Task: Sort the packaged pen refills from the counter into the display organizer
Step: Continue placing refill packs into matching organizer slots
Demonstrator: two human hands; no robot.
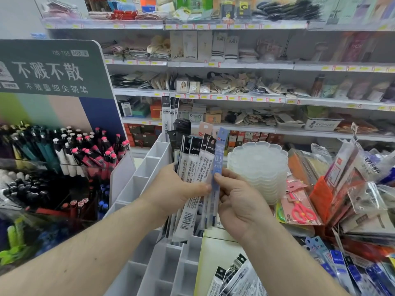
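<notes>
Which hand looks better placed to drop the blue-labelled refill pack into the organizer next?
Probably the right hand: its fingers pinch the blue refill pack alone, so it can lift free. The left hand holds the fanned black-topped packs above the white organizer.

Head-worn wide-angle view, looking forward and slightly down from the wearer's eye level.

The single camera faces a wall of shop shelves [235,65], which bow at the frame edges from lens distortion. Both forearms enter from the bottom edge, and the hands, left [171,189] and right [239,201], meet close to the lens at frame centre, above the white display organizer [149,163]. A pen display stand [53,86] fills the near left; the table [215,248] with loose packets lies at lower right. The far shelves are soft and blurred. No second view is given.
</notes>
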